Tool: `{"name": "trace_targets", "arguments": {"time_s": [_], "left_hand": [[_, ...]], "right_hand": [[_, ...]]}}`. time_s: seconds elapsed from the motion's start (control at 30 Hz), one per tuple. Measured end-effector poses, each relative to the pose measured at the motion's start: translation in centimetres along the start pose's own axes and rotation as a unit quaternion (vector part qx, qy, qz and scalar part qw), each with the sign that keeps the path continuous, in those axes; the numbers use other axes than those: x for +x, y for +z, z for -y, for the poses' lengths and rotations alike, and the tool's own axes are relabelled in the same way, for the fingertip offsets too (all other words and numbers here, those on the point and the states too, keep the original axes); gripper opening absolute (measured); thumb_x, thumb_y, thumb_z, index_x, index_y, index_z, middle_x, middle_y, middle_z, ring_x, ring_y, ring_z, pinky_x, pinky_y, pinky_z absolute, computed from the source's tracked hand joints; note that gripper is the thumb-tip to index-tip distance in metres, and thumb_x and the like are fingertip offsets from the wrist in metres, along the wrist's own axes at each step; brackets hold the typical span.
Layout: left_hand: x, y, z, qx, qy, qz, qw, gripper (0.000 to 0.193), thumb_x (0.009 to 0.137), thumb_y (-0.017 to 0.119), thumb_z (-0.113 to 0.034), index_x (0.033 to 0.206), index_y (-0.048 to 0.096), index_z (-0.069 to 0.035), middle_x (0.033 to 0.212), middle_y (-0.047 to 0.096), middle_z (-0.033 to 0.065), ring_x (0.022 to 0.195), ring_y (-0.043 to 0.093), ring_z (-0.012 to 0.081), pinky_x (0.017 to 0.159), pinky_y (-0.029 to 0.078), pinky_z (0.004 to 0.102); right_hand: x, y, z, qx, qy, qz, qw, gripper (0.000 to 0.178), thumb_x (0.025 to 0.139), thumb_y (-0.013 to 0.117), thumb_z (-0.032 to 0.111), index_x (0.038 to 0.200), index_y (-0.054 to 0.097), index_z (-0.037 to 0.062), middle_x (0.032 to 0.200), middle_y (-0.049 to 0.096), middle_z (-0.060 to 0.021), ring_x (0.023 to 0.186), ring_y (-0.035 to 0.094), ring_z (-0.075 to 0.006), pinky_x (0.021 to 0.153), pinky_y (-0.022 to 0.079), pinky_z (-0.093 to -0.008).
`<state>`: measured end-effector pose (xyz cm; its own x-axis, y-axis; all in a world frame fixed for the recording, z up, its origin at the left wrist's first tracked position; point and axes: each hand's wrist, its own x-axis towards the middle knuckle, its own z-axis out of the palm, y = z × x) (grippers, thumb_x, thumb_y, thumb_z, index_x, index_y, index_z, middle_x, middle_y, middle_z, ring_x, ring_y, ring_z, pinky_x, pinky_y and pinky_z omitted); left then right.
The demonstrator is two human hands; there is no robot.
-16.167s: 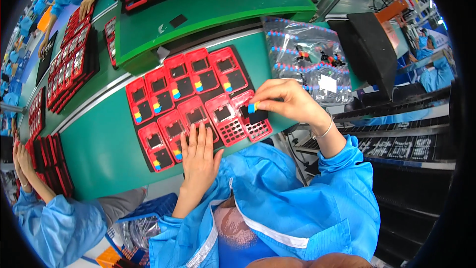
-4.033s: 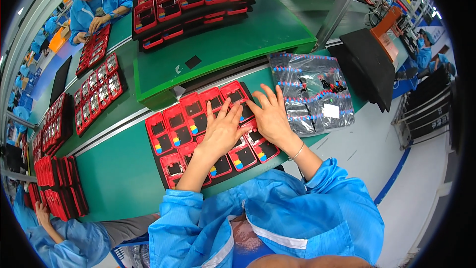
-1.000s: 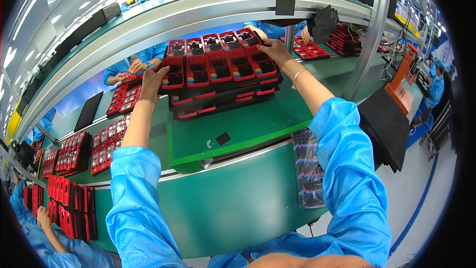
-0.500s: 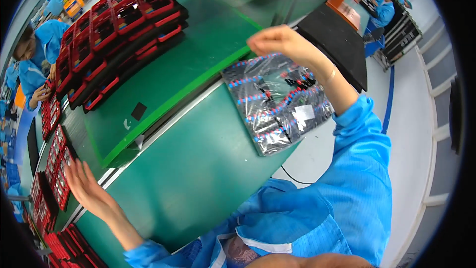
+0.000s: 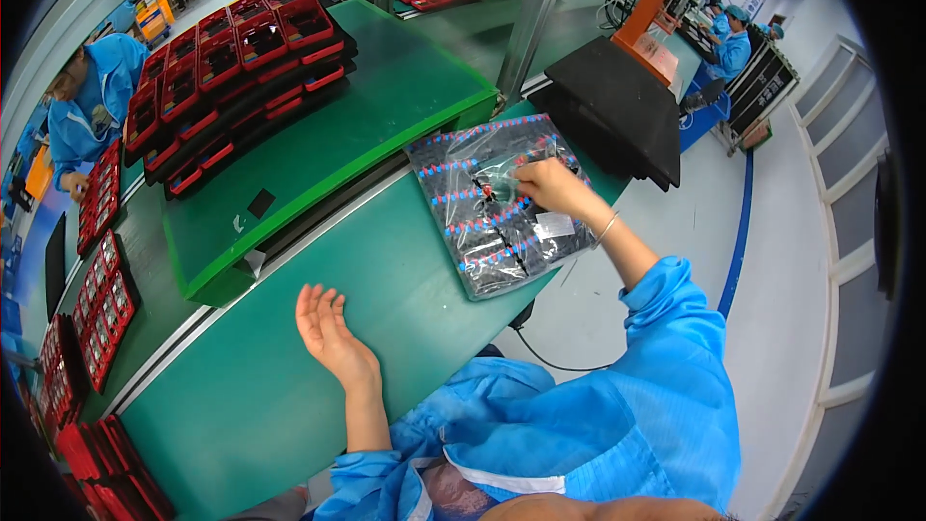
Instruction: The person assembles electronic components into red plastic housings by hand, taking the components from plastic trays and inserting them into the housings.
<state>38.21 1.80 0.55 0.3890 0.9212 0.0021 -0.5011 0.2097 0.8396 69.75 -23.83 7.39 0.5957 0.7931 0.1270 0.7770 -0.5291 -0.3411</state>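
Observation:
A flat pack in clear plastic film [image 5: 492,275] lies on the green bench, holding rows of small black parts with blue and red ends and bearing a white label [image 5: 554,225]. Over its middle is my right hand [image 5: 558,187], fingers pinched together against the pack; what they grip, if anything, is hidden. Just left of those fingertips a small black part with red [image 5: 487,193] shows at the film. My left hand [image 5: 335,336] hovers above the bench, palm turned up, fingers loosely spread and holding nothing.
A green raised shelf [image 5: 405,68] carries stacked red-framed trays [image 5: 227,53]. More red trays [image 5: 104,309] line the left side. Black sheets [image 5: 617,101] lie beyond the pack, near a metal post [image 5: 531,24]. A co-worker [image 5: 92,106] handles a tray at far left.
My right hand has come down from above the far edge of the pack onto its middle. My left hand has moved right, away from the red trays, and turned palm up.

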Motion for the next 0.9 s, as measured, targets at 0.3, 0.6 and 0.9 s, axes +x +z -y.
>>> {"name": "trace_targets", "arguments": {"time_s": [0.3, 0.6, 0.9], "left_hand": [[-0.5, -0.2, 1.1, 0.057, 0.001, 0.059, 0.997, 0.034, 0.107, 0.052, -0.008, 0.140, 0.053, 0.000, 0.130, 0.060, 0.0138, 0.110, 0.060, 0.0179, 0.097, 0.050, 0.0345], [-0.3, -0.7, 1.5, 0.039, -0.015, 0.083, 0.996, 0.038, 0.103, 0.051, -0.002, 0.141, 0.053, 0.001, 0.130, 0.059, 0.0129, 0.111, 0.060, 0.0167, 0.097, 0.051, 0.0326], [-0.4, -0.4, 1.7, 0.036, -0.033, 0.098, 0.994, 0.037, 0.102, 0.050, 0.001, 0.138, 0.056, 0.002, 0.128, 0.062, 0.0147, 0.110, 0.061, 0.0172, 0.098, 0.051, 0.0328]], "right_hand": [[3.2, 3.1, 2.8, 0.139, 0.060, -0.014, 0.988, 0.063, 0.084, 0.081, 0.056, 0.087, 0.064, -0.0046, 0.069, 0.064, -0.0163, 0.066, 0.064, -0.0279, 0.061, 0.048, -0.0442], [3.8, 2.7, 1.4, 0.511, 0.228, 0.093, 0.823, 0.051, 0.096, 0.064, 0.007, 0.145, 0.054, -0.0008, 0.129, 0.067, -0.0125, 0.118, 0.061, -0.0174, 0.098, 0.051, -0.0316], [4.1, 3.8, 2.7, 0.417, 0.153, 0.084, 0.892, 0.059, 0.094, 0.061, -0.002, 0.151, 0.050, 0.0017, 0.134, 0.066, -0.0111, 0.116, 0.061, -0.0165, 0.099, 0.050, -0.0300]]}}
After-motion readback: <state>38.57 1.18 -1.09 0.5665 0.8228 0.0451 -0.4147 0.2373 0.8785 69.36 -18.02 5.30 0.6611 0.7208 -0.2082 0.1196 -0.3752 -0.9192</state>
